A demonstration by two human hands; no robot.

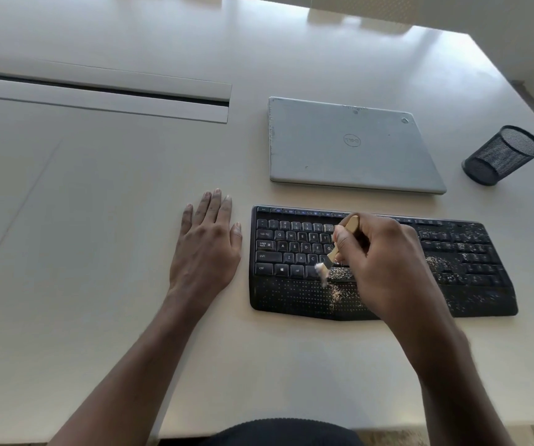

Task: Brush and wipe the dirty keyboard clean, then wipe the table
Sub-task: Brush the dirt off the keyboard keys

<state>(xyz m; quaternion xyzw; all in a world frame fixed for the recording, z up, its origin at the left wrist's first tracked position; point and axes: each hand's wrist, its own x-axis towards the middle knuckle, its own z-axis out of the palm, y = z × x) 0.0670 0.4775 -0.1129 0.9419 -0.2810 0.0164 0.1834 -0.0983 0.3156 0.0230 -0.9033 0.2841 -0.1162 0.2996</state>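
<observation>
Wooden-handled brush (336, 252) pinched in our right hand (384, 262) sweeps crumbs off the keyboard (278, 252); our left hand (207, 249) lies flat, empty, bracing beside it.

On the white worktop (130, 188), the right hand (384, 262) grips a wooden brush (336, 252) with bristles on the crumb-strewn black keyboard (291, 249), while the left hand (206, 249) rests flat just beside it, near a closed laptop (349, 146).

One wide-angle camera, worn on the head, looked forward and steeply down from close above the table's (98, 220) near edge; the keyboard (291, 297) lay toward four o'clock of centre.
</observation>
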